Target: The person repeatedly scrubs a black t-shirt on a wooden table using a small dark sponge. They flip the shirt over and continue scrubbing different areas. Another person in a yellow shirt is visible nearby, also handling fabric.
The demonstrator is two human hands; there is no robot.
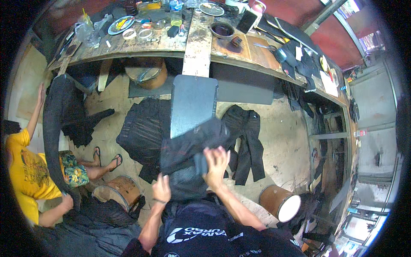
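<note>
Black denim trousers (184, 158) lie bunched over the near end of a dark grey board (195, 100) in front of my body. Beside their near left edge, my left hand (162, 189) is closed on the cloth. My right hand (217, 166) grips the cloth on the right, its fingers bent and somewhat blurred. A lighter grey patch (200, 164) shows by the right thumb; whether it is a fold or a separate piece I cannot tell.
More black trousers (246, 141) lie on the floor at right, with another dark pile (145, 132) at left. Drum-shaped stools (274, 202) stand nearby. A cluttered workbench (158, 49) runs across the back. At left, a person in yellow (32, 171) handles a dark garment (58, 128).
</note>
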